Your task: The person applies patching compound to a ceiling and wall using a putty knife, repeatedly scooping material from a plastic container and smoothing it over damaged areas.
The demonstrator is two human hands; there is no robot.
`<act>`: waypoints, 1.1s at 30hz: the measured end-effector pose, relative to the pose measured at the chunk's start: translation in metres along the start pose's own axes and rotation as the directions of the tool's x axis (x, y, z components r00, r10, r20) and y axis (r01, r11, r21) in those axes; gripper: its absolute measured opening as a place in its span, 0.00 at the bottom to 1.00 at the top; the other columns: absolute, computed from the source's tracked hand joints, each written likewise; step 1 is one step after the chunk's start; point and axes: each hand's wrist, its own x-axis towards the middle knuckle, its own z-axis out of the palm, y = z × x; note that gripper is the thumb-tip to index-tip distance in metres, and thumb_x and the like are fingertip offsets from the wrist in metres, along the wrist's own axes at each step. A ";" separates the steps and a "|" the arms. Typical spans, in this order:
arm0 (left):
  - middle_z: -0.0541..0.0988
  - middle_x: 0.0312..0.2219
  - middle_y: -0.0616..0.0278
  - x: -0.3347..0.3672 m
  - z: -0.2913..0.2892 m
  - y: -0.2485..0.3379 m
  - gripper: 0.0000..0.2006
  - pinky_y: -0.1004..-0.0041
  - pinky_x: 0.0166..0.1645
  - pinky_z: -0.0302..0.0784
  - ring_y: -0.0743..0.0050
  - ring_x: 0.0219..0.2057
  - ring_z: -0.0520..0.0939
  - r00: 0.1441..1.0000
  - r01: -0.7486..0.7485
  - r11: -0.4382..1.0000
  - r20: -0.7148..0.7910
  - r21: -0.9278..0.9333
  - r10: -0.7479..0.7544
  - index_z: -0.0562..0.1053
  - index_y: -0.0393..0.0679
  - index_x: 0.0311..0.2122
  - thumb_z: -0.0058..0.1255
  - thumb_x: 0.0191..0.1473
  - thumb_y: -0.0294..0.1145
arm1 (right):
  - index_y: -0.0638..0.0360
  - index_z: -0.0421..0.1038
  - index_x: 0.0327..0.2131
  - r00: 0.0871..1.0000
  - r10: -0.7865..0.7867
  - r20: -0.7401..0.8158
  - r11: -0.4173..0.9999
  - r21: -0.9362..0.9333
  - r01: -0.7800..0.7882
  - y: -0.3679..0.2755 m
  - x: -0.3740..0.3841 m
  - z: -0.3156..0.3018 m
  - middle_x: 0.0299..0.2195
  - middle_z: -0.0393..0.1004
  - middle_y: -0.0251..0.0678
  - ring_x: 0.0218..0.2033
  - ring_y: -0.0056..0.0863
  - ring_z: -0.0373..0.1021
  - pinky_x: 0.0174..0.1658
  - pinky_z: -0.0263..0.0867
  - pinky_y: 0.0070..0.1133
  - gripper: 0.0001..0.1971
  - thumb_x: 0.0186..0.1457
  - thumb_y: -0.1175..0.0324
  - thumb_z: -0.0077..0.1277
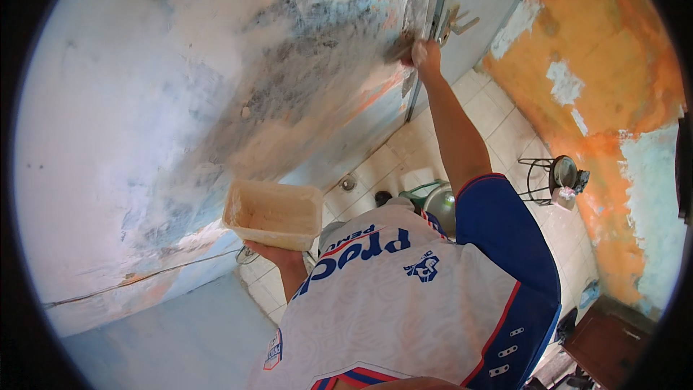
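Note:
My left hand [274,253] supports a cream plastic tub [273,236] from below, fingers hidden beneath it. The tub is rectangular and tilted, with pale smears on its inner walls. Far ahead, my right arm reaches up to the wall's edge by the door frame. My right hand [427,56] is closed on what looks like a putty knife [401,48], blurred and pressed close to the wall. The wall [130,87] carries patchy white filler over dark, bluish and orange areas.
A grey door [480,0] with a metal handle [458,23] stands beside my right hand. Beyond is an orange wall [592,43] with pale patches. A dark-framed stool [535,179] stands on the tiled floor [498,119]. A brown cabinet [605,343] sits at lower right.

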 end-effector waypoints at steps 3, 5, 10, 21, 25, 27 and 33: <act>0.58 0.64 0.64 0.004 -0.013 -0.009 0.42 0.54 0.66 0.61 0.56 0.63 0.62 1.000 -0.004 1.000 0.013 -0.025 0.004 0.53 0.57 0.66 0.32 0.54 0.75 | 0.70 0.69 0.28 0.945 -0.328 -0.004 0.943 0.047 0.328 -0.169 -0.031 -0.019 0.21 0.74 0.45 0.18 0.33 0.72 0.22 0.72 0.27 0.14 0.58 0.66 0.42; 0.58 0.64 0.64 0.005 -0.016 -0.012 0.42 0.54 0.66 0.61 0.56 0.64 0.61 0.999 0.018 1.000 -0.035 0.004 -0.018 0.53 0.57 0.67 0.31 0.55 0.75 | 0.71 0.68 0.31 0.935 -0.277 0.222 0.800 0.593 0.096 -0.259 -0.057 -0.053 0.25 0.73 0.43 0.22 0.31 0.73 0.21 0.71 0.23 0.12 0.58 0.69 0.43; 0.58 0.65 0.64 0.022 -0.001 -0.024 0.42 0.54 0.67 0.58 0.57 0.64 0.60 0.997 0.062 0.998 -0.036 0.022 -0.061 0.53 0.57 0.67 0.30 0.55 0.74 | 0.72 0.67 0.40 0.939 -0.342 0.015 0.760 0.592 0.268 -0.265 -0.045 -0.115 0.29 0.74 0.44 0.23 0.35 0.73 0.33 0.75 0.32 0.15 0.61 0.65 0.44; 0.59 0.63 0.63 0.032 0.019 -0.028 0.40 0.57 0.65 0.63 0.57 0.62 0.64 0.995 0.039 0.999 -0.088 0.028 -0.036 0.52 0.57 0.67 0.22 0.58 0.73 | 0.69 0.68 0.21 1.000 -0.019 -0.016 0.951 0.309 0.023 -0.089 -0.025 -0.001 0.19 0.74 0.48 0.18 0.35 0.73 0.20 0.71 0.27 0.18 0.61 0.65 0.42; 0.59 0.64 0.63 0.025 0.014 -0.028 0.42 0.57 0.66 0.61 0.58 0.63 0.62 0.990 0.063 0.997 -0.128 0.051 -0.056 0.51 0.57 0.67 0.19 0.56 0.75 | 0.70 0.66 0.36 0.923 -0.355 0.149 0.733 0.657 0.176 -0.277 -0.032 -0.072 0.24 0.75 0.45 0.25 0.34 0.74 0.31 0.71 0.29 0.10 0.59 0.70 0.43; 0.58 0.64 0.63 0.028 0.008 -0.032 0.42 0.58 0.67 0.60 0.59 0.64 0.61 0.991 0.133 0.991 -0.034 0.024 -0.132 0.51 0.58 0.67 0.19 0.56 0.76 | 0.71 0.67 0.37 0.910 -0.401 0.104 0.695 0.682 0.229 -0.300 -0.029 -0.105 0.29 0.75 0.48 0.29 0.36 0.75 0.37 0.72 0.31 0.11 0.59 0.70 0.41; 0.57 0.65 0.64 0.042 -0.027 -0.041 0.45 0.62 0.68 0.57 0.61 0.65 0.58 0.985 0.171 0.983 0.003 -0.063 -0.171 0.50 0.58 0.67 0.22 0.53 0.78 | 0.72 0.70 0.37 0.981 -0.138 0.134 0.794 0.607 0.029 -0.160 -0.055 -0.097 0.28 0.75 0.48 0.26 0.39 0.75 0.36 0.75 0.36 0.15 0.61 0.69 0.36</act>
